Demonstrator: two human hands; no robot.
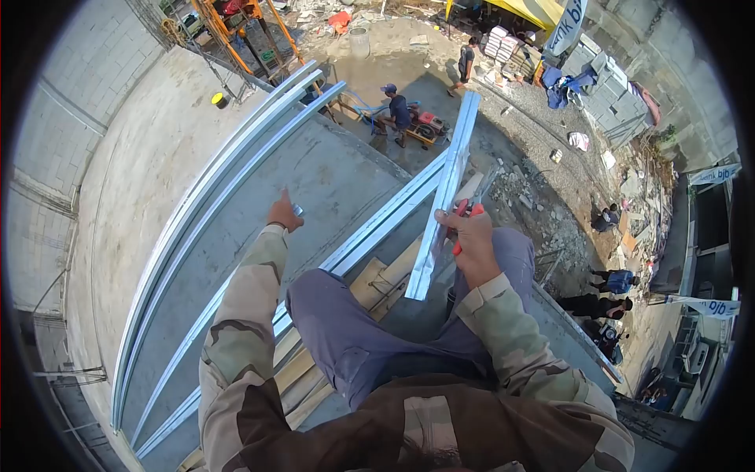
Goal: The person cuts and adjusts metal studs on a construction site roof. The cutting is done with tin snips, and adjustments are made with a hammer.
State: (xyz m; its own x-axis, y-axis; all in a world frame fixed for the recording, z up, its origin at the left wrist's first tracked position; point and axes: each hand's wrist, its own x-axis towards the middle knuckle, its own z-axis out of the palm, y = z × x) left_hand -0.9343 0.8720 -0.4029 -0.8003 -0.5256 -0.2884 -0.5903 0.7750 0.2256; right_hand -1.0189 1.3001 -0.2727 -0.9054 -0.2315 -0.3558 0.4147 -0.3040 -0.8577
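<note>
My right hand (473,242) is closed round red-handled snips (476,210), whose jaws I cannot make out clearly. Its fingers also meet the edge of a short galvanized metal channel (444,208), which lies slantwise in front of my right knee. This channel crosses over the end of longer metal channels (377,224) running past my left knee. Out to the left, my left hand (285,212) has its index finger stretched away from me. Its other fingers are curled, with a small shiny metal piece (297,210) at the thumb side.
More long metal channels (228,153) lie on the concrete slab (330,169) to my left. Bamboo poles (366,287) pass beneath my legs. Beyond the slab's edge is a lower yard, where a person (399,110) crouches by a red machine (429,122). A yellow pot (219,100) stands far left.
</note>
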